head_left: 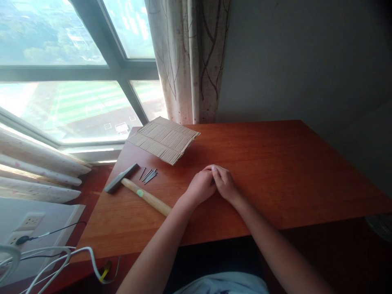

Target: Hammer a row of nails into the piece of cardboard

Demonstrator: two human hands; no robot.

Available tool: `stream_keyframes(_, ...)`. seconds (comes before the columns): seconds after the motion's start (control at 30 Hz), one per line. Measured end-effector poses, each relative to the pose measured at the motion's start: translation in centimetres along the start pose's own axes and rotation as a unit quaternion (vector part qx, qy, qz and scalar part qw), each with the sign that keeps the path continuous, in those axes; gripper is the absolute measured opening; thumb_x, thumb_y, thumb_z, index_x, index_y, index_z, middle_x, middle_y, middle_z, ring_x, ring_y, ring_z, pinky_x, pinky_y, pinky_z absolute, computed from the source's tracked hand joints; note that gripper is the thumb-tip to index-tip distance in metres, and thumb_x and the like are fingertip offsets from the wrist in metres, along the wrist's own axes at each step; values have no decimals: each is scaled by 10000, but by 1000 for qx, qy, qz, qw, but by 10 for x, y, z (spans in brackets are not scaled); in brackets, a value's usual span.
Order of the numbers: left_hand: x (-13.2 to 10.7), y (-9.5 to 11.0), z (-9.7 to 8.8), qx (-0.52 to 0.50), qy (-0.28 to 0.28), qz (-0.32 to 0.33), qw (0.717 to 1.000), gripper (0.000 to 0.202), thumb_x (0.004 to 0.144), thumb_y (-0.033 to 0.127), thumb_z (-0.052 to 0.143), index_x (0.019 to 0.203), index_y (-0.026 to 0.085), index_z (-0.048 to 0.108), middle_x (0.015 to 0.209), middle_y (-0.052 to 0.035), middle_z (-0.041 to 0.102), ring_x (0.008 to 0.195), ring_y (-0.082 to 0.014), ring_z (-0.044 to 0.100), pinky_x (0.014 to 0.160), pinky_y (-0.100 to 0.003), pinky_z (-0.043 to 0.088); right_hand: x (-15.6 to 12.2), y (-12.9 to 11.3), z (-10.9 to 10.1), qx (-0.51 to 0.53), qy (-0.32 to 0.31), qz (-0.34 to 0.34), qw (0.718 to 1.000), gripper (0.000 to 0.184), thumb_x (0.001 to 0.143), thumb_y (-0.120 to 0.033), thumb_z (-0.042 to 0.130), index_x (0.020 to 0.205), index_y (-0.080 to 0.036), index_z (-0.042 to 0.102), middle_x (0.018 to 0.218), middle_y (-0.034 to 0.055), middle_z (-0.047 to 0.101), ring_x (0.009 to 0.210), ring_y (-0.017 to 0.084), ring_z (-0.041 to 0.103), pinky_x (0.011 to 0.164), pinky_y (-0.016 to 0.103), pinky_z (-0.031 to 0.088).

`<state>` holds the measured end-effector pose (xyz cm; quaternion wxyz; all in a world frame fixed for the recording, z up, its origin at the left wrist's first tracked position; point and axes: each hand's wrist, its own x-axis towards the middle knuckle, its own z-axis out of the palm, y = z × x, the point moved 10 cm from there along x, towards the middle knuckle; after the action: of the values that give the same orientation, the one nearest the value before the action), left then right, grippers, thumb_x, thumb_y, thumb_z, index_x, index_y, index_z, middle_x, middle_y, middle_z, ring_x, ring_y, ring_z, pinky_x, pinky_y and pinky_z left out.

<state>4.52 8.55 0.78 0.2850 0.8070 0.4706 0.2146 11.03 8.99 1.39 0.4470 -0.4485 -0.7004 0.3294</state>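
My left hand (200, 185) and my right hand (224, 182) rest side by side on the reddish wooden table (275, 171), fingers curled and touching each other, with nothing visible in them. A hammer (134, 188) with a dark head and a pale wooden handle lies to the left of my left hand. Several nails (149, 175) lie in a small pile just beyond the hammer. A folded piece of cardboard (163, 139) lies at the table's far left corner.
A window (70, 81) and a patterned curtain (190, 61) stand behind the table, with a grey wall to the right. Left of the table are a wall socket (29, 222) and white and black cables (61, 257).
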Motion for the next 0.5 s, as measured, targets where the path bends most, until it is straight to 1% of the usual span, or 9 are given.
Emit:
stream_keyframes(0.1, 0, 1, 0, -4, 4, 2, 1000, 202, 813, 124, 530, 860, 129, 726, 899, -114, 753, 838, -244, 709, 673, -268, 469, 0, 0, 1, 2, -1, -1, 1000, 456, 1045, -365, 301, 959, -211, 722, 938, 74, 735, 909, 207, 677, 858, 328, 498)
stream_keyframes(0.27, 0, 3, -1, -16, 11, 16, 1000, 201, 797, 100, 536, 860, 128, 725, 925, -111, 749, 834, -221, 702, 689, -253, 481, 0, -1, 0, -12, 3, -10, 1000, 464, 1042, -365, 297, 941, -205, 721, 882, 71, 728, 896, 211, 677, 834, 325, 503)
stream_keyframes(0.5, -1, 7, -3, -24, 6, 30, 999, 206, 795, 85, 536, 865, 135, 724, 940, -106, 745, 848, -216, 699, 697, -251, 484, -2, -3, -2, -21, 9, -28, 999, 431, 1040, -318, 305, 957, -207, 713, 947, 76, 741, 896, 207, 681, 842, 331, 501)
